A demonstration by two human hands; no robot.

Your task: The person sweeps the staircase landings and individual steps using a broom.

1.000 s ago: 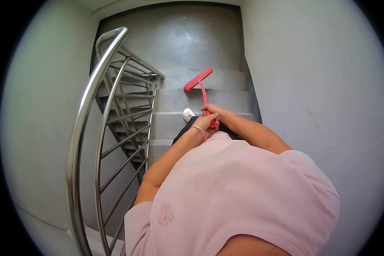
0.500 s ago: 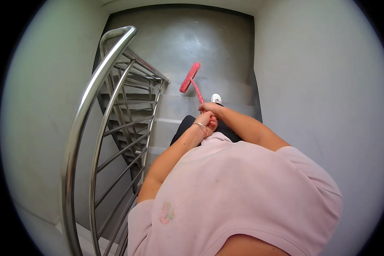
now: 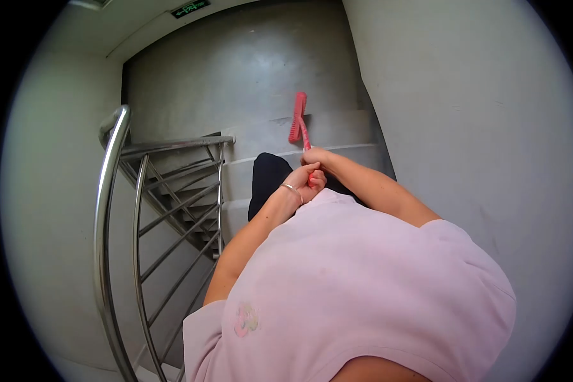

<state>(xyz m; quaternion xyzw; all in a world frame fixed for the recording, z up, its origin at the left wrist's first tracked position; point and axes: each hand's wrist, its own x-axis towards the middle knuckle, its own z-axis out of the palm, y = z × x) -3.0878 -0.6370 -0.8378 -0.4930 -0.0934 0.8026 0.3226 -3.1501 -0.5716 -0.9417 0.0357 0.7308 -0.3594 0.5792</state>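
A red broom (image 3: 298, 117) reaches out ahead of me, its bristled head turned nearly lengthwise over the grey stair steps. Whether the bristles touch a step I cannot tell. My left hand (image 3: 311, 181), with a bangle at the wrist, is wrapped round the top end of the handle close to my shirt. Just beyond it, my right hand (image 3: 314, 156) is closed round the same handle farther down. Most of the handle between the hands is hidden by my fingers. A dark trouser knee (image 3: 270, 181) is raised to the left of the hands.
A steel handrail (image 3: 106, 235) with bars runs along my left, and more stairs (image 3: 184, 219) descend behind it. A pale wall (image 3: 465, 114) rises on the right. Ahead lies a grey landing (image 3: 254, 70); a green exit sign (image 3: 190, 9) hangs at the top.
The broom head has swung from a slant to nearly lengthwise and shifted slightly right. The view has tilted up, bringing the exit sign in. My left knee shows higher; the white shoe is hidden.
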